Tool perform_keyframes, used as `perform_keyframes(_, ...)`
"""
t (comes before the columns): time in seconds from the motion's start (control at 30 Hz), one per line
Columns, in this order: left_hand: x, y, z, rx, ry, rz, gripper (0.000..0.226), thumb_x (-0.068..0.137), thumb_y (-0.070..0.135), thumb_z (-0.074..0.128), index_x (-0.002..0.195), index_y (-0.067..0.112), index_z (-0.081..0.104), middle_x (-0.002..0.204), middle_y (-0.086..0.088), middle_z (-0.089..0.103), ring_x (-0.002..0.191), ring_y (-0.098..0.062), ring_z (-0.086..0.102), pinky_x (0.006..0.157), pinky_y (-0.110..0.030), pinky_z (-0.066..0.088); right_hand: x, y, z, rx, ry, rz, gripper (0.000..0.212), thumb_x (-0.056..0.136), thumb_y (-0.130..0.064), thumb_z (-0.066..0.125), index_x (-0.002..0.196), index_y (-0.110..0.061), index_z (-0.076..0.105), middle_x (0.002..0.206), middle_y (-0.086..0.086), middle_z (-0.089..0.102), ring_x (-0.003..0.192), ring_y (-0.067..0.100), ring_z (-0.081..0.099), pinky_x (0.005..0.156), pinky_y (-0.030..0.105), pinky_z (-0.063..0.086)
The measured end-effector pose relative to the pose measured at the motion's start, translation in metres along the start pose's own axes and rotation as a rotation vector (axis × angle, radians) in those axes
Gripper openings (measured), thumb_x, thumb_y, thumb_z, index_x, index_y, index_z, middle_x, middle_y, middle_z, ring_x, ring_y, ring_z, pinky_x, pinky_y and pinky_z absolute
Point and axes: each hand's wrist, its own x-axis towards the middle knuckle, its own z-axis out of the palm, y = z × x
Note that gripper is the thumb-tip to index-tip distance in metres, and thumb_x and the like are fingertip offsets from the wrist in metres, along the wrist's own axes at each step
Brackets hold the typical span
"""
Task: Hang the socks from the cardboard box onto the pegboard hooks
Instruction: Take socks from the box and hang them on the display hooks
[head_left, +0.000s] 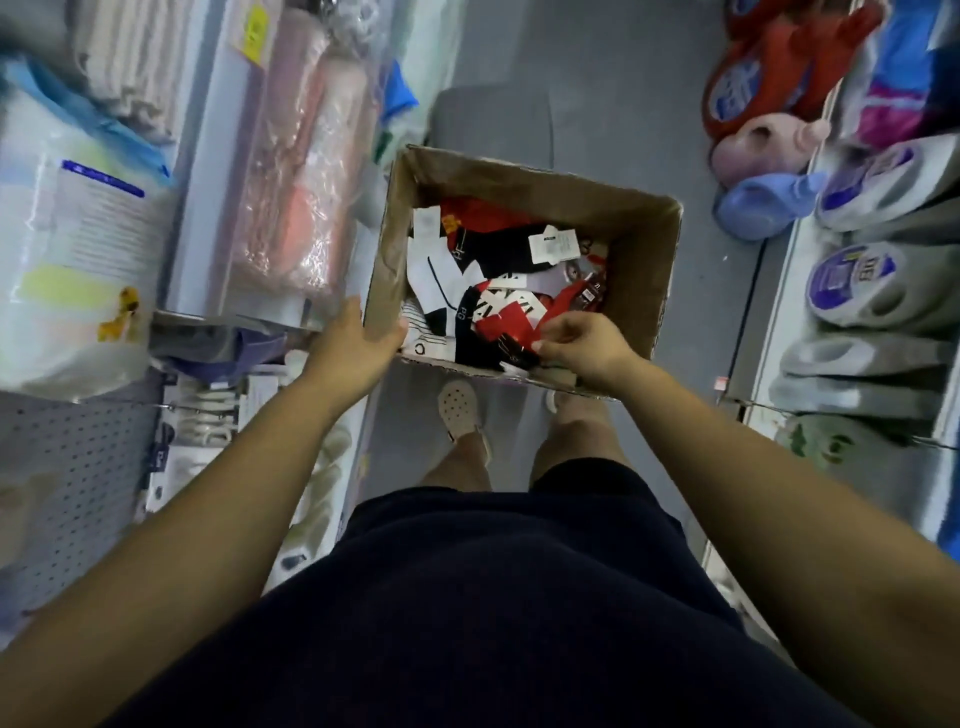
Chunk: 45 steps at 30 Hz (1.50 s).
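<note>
the cardboard box (639, 270) stands open on the floor in front of the person's feet, and everything here is placed from it. the socks (498, 291) lie in a loose heap on its bottom, red, black and white pairs overlapping with paper tags showing (no single pair lies cleanly apart from the rest).

the right hand (582, 348) is inside the box at its near wall, fingers curled and pinched on the edge of a red-and-black sock pair (498, 327) at the near end of the heap. that pair runs from the fingertips away toward the box's left wall and slightly toward its far side, so its long axis lies across the hand rather than in line with it. the left hand (358, 343) is outside the box, fingers wrapped over the near-left corner of the rim, apparently steadying it; it holds no sock.

the right hand is plainly the nearer one to the socks. the pegboard (78, 467) lies well to the left of the box, nearer the person, with hooks (208, 410) at its edge, so a lifted pair would likely have to travel up and leftward across the left arm's side.
</note>
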Motion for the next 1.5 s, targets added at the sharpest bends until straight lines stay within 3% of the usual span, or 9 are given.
perform_keyframes(0.17, 0.017, -0.002, 0.026, -0.056, 0.002, -0.1, 0.055, 0.1, 0.047, 0.055, 0.143, 0.016, 0.041, 0.139, -0.004, 0.055, 0.124, -0.025, 0.054, 0.094, -0.031, 0.041, 0.046, 0.004, 0.016, -0.035, -0.092, 0.076, 0.038, 0.086, -0.026, 0.08, 0.119, -0.012, 0.065, 0.114, 0.003, 0.066, 0.107, 0.02, 0.062, 0.086, 0.025, 0.053)
perform_keyframes(0.33, 0.031, -0.009, 0.038, -0.076, 0.083, -0.158, 0.059, 0.1, 0.052, 0.051, 0.145, 0.016, 0.042, 0.141, -0.003, 0.057, 0.125, -0.026, 0.055, 0.1, -0.034, 0.042, 0.085, 0.01, 0.039, -0.134, -0.162, 0.177, 0.054, 0.082, -0.031, 0.083, 0.127, -0.012, 0.06, 0.12, 0.004, 0.064, 0.111, 0.023, 0.061, 0.103, 0.04, 0.051)
perform_keyframes(0.57, 0.042, -0.003, 0.048, -0.16, 0.103, -0.207, 0.059, 0.099, 0.049, 0.055, 0.141, 0.013, 0.038, 0.13, 0.004, 0.053, 0.115, -0.017, 0.053, 0.094, -0.026, 0.039, 0.099, 0.014, 0.049, -0.137, 0.001, 0.13, 0.013, 0.095, -0.017, 0.068, 0.087, -0.019, 0.057, 0.096, 0.003, 0.059, 0.094, 0.02, 0.059, 0.081, 0.029, 0.052)
perform_keyframes(0.7, 0.047, -0.005, 0.05, -0.147, 0.118, -0.208, 0.077, 0.091, 0.058, 0.057, 0.145, 0.009, 0.033, 0.145, -0.009, 0.05, 0.127, -0.028, 0.053, 0.106, -0.042, 0.045, 0.104, 0.015, 0.042, -0.121, 0.093, 0.008, 0.01, 0.093, -0.015, 0.07, 0.094, -0.02, 0.061, 0.126, 0.005, 0.051, 0.113, 0.023, 0.055, 0.1, 0.031, 0.047)
perform_keyframes(0.9, 0.046, -0.011, 0.047, -0.118, 0.097, -0.172, 0.064, 0.095, 0.056, 0.055, 0.132, 0.008, 0.038, 0.134, -0.01, 0.054, 0.116, -0.03, 0.056, 0.098, -0.045, 0.049, 0.104, 0.0, 0.041, 0.088, 0.061, 0.15, 0.023, 0.098, -0.004, 0.062, 0.12, 0.003, 0.064, 0.107, 0.007, 0.061, 0.093, 0.018, 0.063, 0.048, 0.002, 0.042)
perform_keyframes(1.2, 0.02, 0.008, 0.029, -0.163, 0.042, -0.283, 0.062, 0.096, 0.049, 0.054, 0.141, 0.007, 0.048, 0.137, -0.012, 0.059, 0.121, -0.034, 0.057, 0.1, -0.041, 0.048, 0.033, -0.026, 0.015, 0.342, 0.096, 0.023, 0.01, 0.097, -0.014, 0.065, 0.091, -0.006, 0.065, 0.086, 0.009, 0.068, 0.08, 0.015, 0.068, 0.076, 0.025, 0.055)
perform_keyframes(1.37, -0.024, 0.042, 0.023, -0.383, -0.103, -0.154, 0.031, 0.1, 0.049, 0.054, 0.08, 0.026, 0.06, 0.081, 0.01, 0.057, 0.073, -0.003, 0.052, 0.065, -0.021, 0.039, -0.039, -0.058, -0.013, 0.702, 0.079, -0.011, 0.009, 0.098, -0.019, 0.063, 0.093, -0.012, 0.064, 0.095, 0.012, 0.074, 0.091, 0.028, 0.072, 0.08, 0.04, 0.056)
perform_keyframes(1.43, -0.039, 0.058, 0.019, -0.458, -0.258, -0.108, 0.033, 0.095, 0.064, 0.054, 0.08, 0.035, 0.06, 0.083, 0.017, 0.057, 0.08, 0.003, 0.051, 0.082, -0.024, 0.041, -0.069, -0.073, -0.019, 0.868, 0.054, -0.066, 0.008, 0.1, -0.018, 0.06, 0.1, -0.01, 0.062, 0.1, 0.012, 0.075, 0.094, 0.028, 0.072, 0.081, 0.041, 0.056)
perform_keyframes(1.5, -0.049, 0.069, 0.013, -0.536, -0.37, -0.043, 0.06, 0.078, 0.082, 0.059, 0.112, 0.033, 0.068, 0.109, 0.013, 0.069, 0.108, -0.004, 0.06, 0.107, -0.035, 0.04, -0.095, -0.085, -0.023, 1.022, 0.028, -0.108, 0.018, 0.101, -0.018, 0.058, 0.114, -0.006, 0.06, 0.117, 0.019, 0.072, 0.108, 0.032, 0.071, 0.089, 0.045, 0.058)
